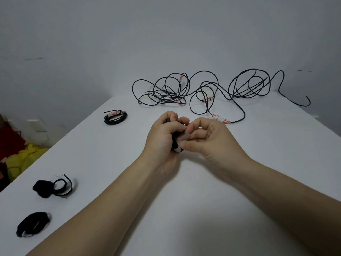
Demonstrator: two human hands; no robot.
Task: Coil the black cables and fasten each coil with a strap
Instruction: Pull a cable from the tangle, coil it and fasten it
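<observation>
- Grips a small bundle of coiled black cable [175, 140] in the left hand [164, 134], above the middle of the white table [203, 209]; fingers curled tight round the bundle, thumb bent over its far end.
- Pinches a short greyish strap [185, 137] between thumb and fingertips of the right hand [209, 140], right against the bundle; other fingers curled loosely inward.
- Only slivers of the bundle visible between the two hands, plus a white end poking out at the near side; cannot tell how far round it the strap goes.
- Far and left of the hands, flat on the table: one tied coil [115, 117], with a grey band and a white, red-marked tag on its far edge.
- Along the far edge of the table, against the grey wall [110, 34]: a sprawl of loose black cables [184, 89], loops overlapping, white tags with red marks here and there.
- One run of that sprawl trailing nearer, to a tag [220, 119] just beyond the right hand.
- At near left, well apart from the hands: two spare straps [53, 187], black and fuzzy, curled into loops, the second [33, 224] nearer than the first.
- Past the table's left edge, lower down: yellow cloth [27, 156] and a patch of red.
</observation>
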